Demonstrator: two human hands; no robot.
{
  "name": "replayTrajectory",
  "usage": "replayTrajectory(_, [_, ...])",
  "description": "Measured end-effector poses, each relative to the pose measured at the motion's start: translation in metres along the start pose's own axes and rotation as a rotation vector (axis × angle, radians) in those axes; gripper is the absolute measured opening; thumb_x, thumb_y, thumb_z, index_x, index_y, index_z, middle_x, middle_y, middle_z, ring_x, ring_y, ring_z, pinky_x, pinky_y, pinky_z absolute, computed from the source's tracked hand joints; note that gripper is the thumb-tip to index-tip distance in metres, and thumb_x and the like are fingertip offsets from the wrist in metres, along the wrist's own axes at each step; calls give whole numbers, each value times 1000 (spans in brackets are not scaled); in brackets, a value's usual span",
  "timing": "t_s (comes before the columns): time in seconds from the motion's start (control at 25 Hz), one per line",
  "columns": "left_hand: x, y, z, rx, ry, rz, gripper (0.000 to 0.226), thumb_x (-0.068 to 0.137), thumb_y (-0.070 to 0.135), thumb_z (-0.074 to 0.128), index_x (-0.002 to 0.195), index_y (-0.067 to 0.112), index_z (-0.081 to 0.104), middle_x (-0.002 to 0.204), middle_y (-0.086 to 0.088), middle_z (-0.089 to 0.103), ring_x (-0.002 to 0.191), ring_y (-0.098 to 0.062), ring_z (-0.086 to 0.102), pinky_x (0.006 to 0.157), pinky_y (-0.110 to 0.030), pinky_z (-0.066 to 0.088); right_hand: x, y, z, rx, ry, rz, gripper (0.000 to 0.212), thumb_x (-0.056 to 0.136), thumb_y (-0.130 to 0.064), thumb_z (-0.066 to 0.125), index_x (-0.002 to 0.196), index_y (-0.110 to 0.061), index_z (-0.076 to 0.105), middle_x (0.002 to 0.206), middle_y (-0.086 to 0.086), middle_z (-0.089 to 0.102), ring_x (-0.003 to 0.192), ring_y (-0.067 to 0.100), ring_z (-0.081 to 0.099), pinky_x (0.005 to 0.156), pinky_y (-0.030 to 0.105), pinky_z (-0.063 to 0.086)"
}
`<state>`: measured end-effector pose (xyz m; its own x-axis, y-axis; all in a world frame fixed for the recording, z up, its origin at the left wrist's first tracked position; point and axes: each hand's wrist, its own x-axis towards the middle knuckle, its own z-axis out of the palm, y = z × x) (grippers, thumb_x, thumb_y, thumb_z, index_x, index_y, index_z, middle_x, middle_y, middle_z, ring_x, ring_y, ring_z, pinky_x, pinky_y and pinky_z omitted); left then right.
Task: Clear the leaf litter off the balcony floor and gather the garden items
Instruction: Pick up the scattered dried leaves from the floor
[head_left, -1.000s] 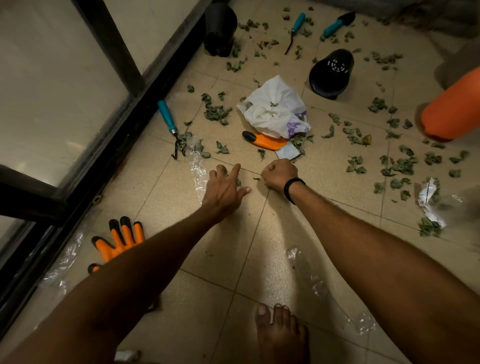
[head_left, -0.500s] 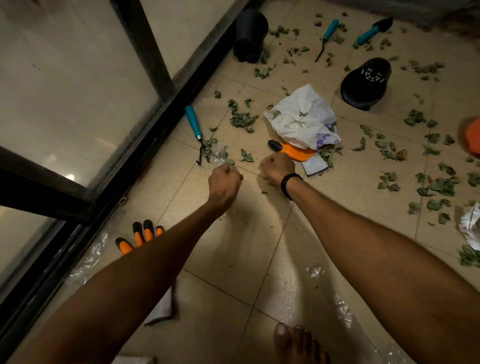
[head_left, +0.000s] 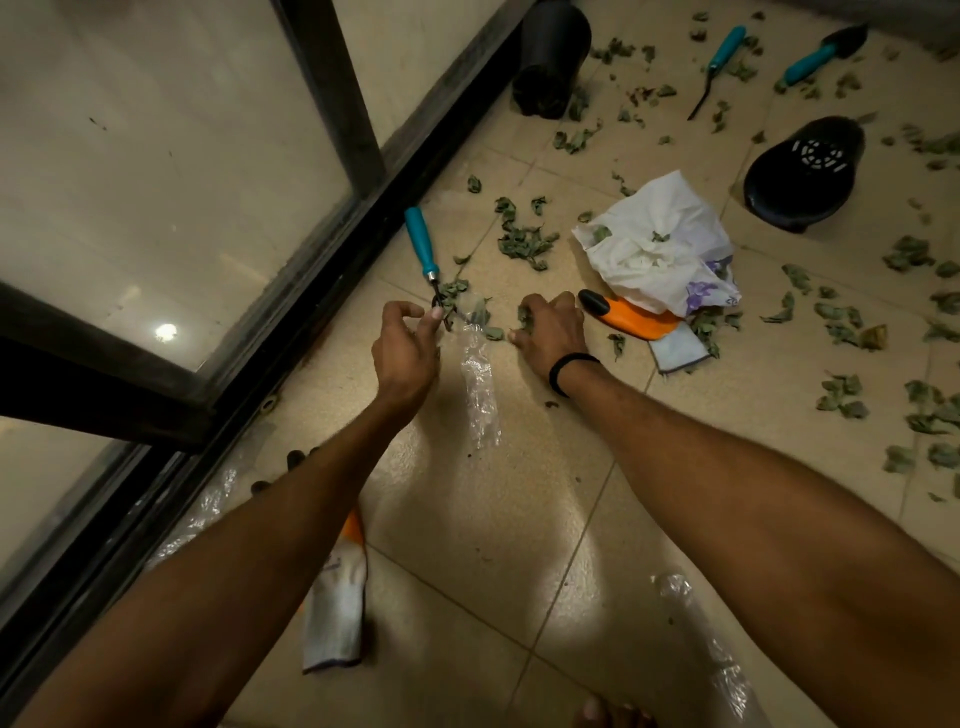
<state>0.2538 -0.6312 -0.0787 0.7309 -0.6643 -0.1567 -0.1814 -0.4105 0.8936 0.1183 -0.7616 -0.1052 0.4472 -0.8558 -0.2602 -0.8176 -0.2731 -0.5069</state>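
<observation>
At centre frame, on the tiled balcony floor (head_left: 467, 519), the right hand (head_left: 553, 332) curls over a clump of leaves (head_left: 523, 317) and grips it. The left hand (head_left: 405, 348), at its 9 o'clock, has fingers bent at the tines of a teal-handled cultivator (head_left: 422, 244) and a clear plastic strip (head_left: 478, 379); which it pinches cannot be told. Leaf litter (head_left: 524, 241) lies scattered from 12 to 3 o'clock around a white bag (head_left: 660, 244), orange glove (head_left: 631, 317) and black pot (head_left: 802, 171).

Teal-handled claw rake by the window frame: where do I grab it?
Grip the teal handle mid-length, coming from the tile side; it lies flat and bare, with the frame close behind. The tines near the left hand sit among leaves.
</observation>
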Motion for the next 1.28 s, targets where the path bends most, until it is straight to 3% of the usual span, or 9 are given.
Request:
replayTrajectory(0.16, [3, -2, 7, 275, -191, 185, 51, 103, 34, 52, 149, 18, 36, 118, 4, 63, 77, 2, 59, 59, -6, 42, 4, -4, 0, -106, 59, -112, 19, 95, -8, 50, 107, -8, 64, 114, 18, 52, 103, 35, 53, 85, 37, 46])
replayTrajectory(0.36, [18, 14, 19, 383, -291, 192, 56, 104, 33, 49, 155, 22, 28, 143, -13, 53, 104, -12, 56, 74, -10, 39, 12, -6, -4, -10, 84, -10, 12, 89, -9, 59, 96, -5, 67, 106, 15, 63, 98, 31, 60, 83, 38, 51])
replayTrajectory(0.44, [30, 19, 21, 405, -297, 169, 45, 104, 31, 50, 146, 18, 41, 138, -12, 57, 105, -17, 60, 81, -23, 42, 13, -6, -4, 21, 85, 23, 11, 86, -10, 63, 94, -4, 67, 102, 15, 66, 97, 30, 61, 83, 40, 53])
replayTrajectory(0.52, [36, 19, 19, 418, -279, 138, 26, 103, 30, 52, 125, 16, 57, 120, -10, 65, 90, -15, 60, 77, -30, 46, 13, -5, -5, 27, 95, 38, 12, 84, -11, 65, 93, -4, 67, 102, 14, 66, 96, 30, 62, 82, 40, 54])
replayTrajectory(0.64, [34, 18, 8, 383, -213, 61, 19, 101, 30, 55, 107, 14, 62, 96, -6, 67, 81, -20, 65, 75, -43, 58, 13, -5, -6, 0, 91, 17, 15, 83, -10, 65, 96, -3, 66, 104, 15, 64, 98, 30, 60, 82, 38, 52])
replayTrajectory(0.84, [30, 17, -35, 688, -310, -234, 18, 100, 22, 59, 99, 5, 65, 77, -6, 67, 61, -15, 63, 48, -27, 49, 12, -7, -9, -48, 37, -82, 25, 89, -5, 57, 113, -9, 64, 117, 17, 56, 106, 33, 56, 87, 33, 45])
replayTrajectory(1.0, [38, 22, -49, 892, -399, -274, 27, 99, 29, 60, 107, 3, 61, 87, -9, 67, 71, -21, 66, 58, -31, 56, 16, -16, -6, -93, -41, -119, 30, 96, -15, 51, 122, -12, 64, 126, 19, 47, 113, 36, 52, 96, 35, 44])
replayTrajectory(1.12, [52, 26, -36, 836, -250, -126, 43, 99, 35, 59, 129, 5, 50, 108, -14, 65, 95, -28, 67, 81, -45, 60, 17, -21, -3, -126, -66, -156, 29, 96, -23, 55, 121, -12, 65, 126, 18, 46, 113, 36, 51, 95, 36, 44])
replayTrajectory(1.28, [72, 36, -18, 718, -238, -3, 41, 100, 34, 57, 130, 8, 52, 114, -14, 64, 98, -27, 65, 84, -48, 58, 20, -22, 0, -143, -34, -236, 25, 95, -17, 59, 117, -11, 67, 120, 17, 48, 109, 35, 53, 91, 39, 50])
